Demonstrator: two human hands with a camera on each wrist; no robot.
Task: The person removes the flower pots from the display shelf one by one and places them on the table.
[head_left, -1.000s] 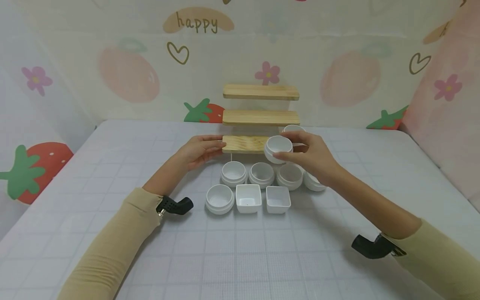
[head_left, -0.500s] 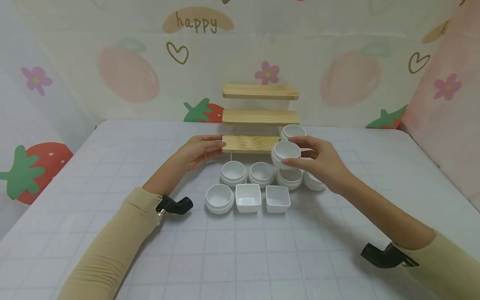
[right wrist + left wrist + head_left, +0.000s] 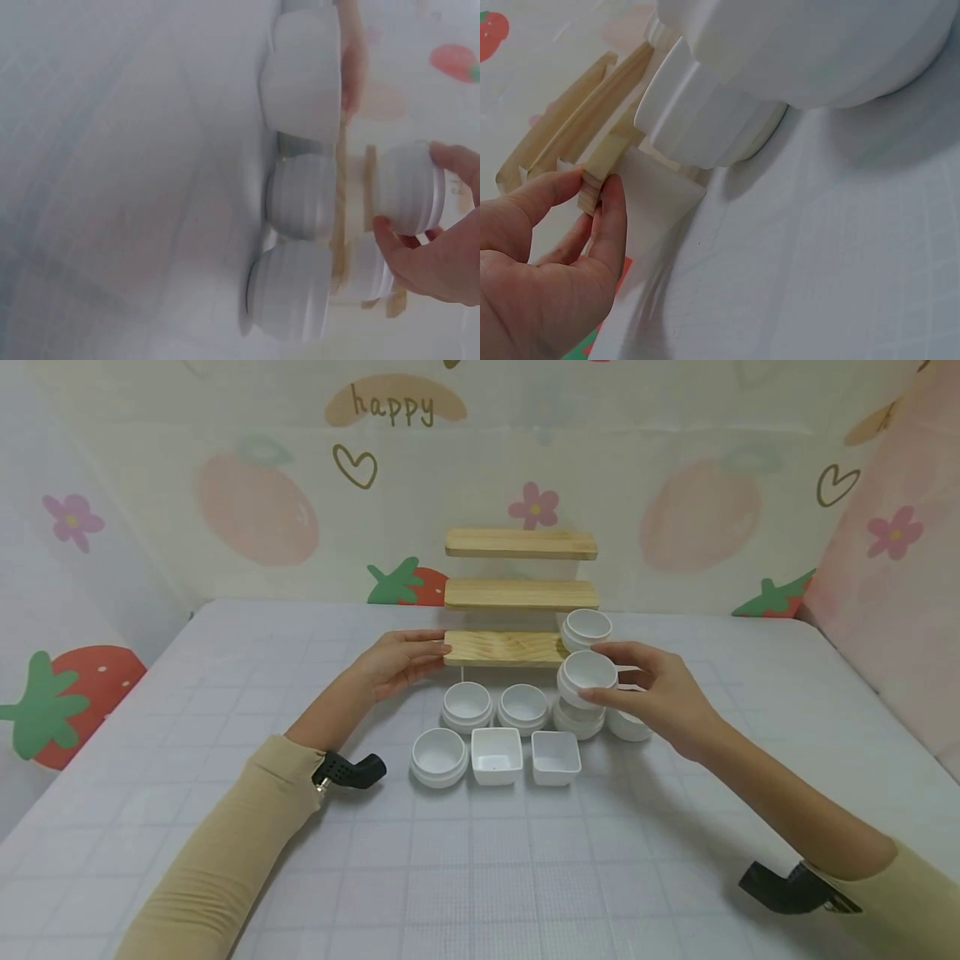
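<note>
In the head view, my left hand (image 3: 397, 664) pinches the left end of the lowest board of a three-tier wooden shelf (image 3: 502, 647). The left wrist view shows thumb and fingers around that board end (image 3: 604, 169). My right hand (image 3: 663, 697) grips a round white pot (image 3: 587, 681) by its sides, in the air before the board's right end. Behind it, a second round pot (image 3: 587, 625) appears to stand on that right end, its base hidden. From the right wrist view, the held pot (image 3: 409, 187) is above the level of the pots on the table.
Just before the shelf, round white pots (image 3: 467, 706) stand in a row, the rightmost partly hidden by my right hand. A nearer row holds another round pot (image 3: 438, 758) and two square ones (image 3: 497, 756). A patterned backdrop (image 3: 525, 443) rises behind the table.
My right hand has moved right and a little toward me with the pot, away from the lowest board. The pot behind it now shows more fully. My left hand stays put.
</note>
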